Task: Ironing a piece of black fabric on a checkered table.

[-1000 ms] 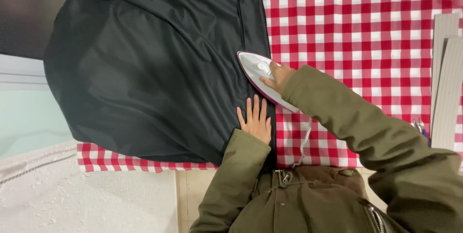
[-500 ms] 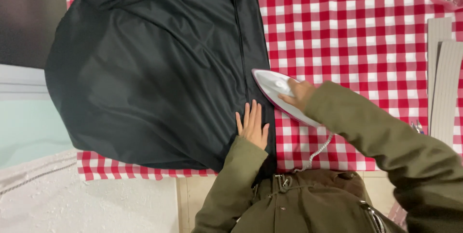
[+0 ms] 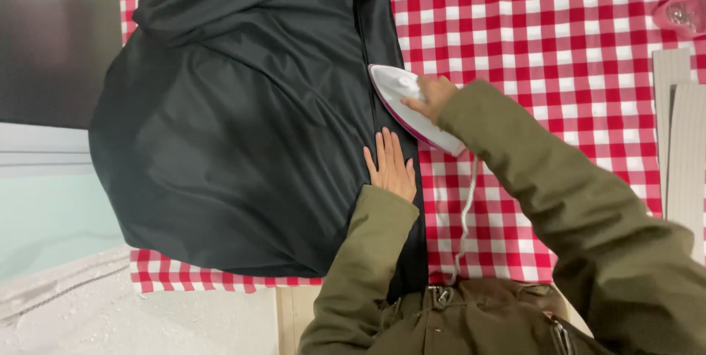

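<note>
Shifted slightly back toward garment edge: white iron [image 3: 413, 109], right hand [image 3: 434, 96] closed around its handle, over red-checked cloth [image 3: 559, 68]. Left hand [image 3: 391, 166] open, flat on black garment [image 3: 243, 120].

My desk wears a red-and-white checked cloth [image 3: 559, 39]. Spread flat on it lies a large black smooth-fabric garment [image 3: 235, 134], with my white-and-magenta iron [image 3: 412, 109] on its right edge and grey ribbed panels [image 3: 680, 142] at the far right.

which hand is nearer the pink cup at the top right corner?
Right. The right hand grips the iron, partway toward the pink cup. The left hand lies flat on the black garment, farther away.
</note>
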